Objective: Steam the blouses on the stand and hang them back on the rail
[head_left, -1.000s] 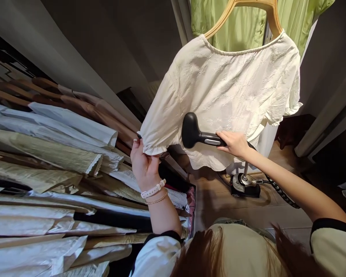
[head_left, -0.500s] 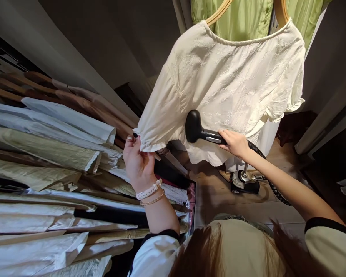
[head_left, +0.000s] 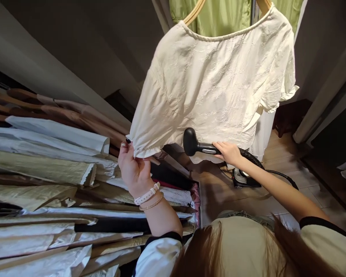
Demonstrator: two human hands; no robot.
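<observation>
"What's at the far left?"

"Pale garments (head_left: 40, 169) in overlapping layers, cut off by the frame."

"And the left hand (head_left: 134, 169)?"

"Its fingers (head_left: 126, 148) are closed on the ruffled sleeve hem of a white blouse (head_left: 210, 84); the cloth hides part of the grip."

"Where's the blouse?"

"On a wooden hanger (head_left: 193, 11), before a green garment (head_left: 216, 19) cropped by the top edge."

"The right hand (head_left: 229, 153)?"

"Fingers wrapped round the handle of a black garment steamer head (head_left: 190, 142), right by the blouse; whether they touch is hard to make out. Its base (head_left: 243, 179) sits on the wooden floor (head_left: 219, 192), partly hidden behind the forearm."
</observation>
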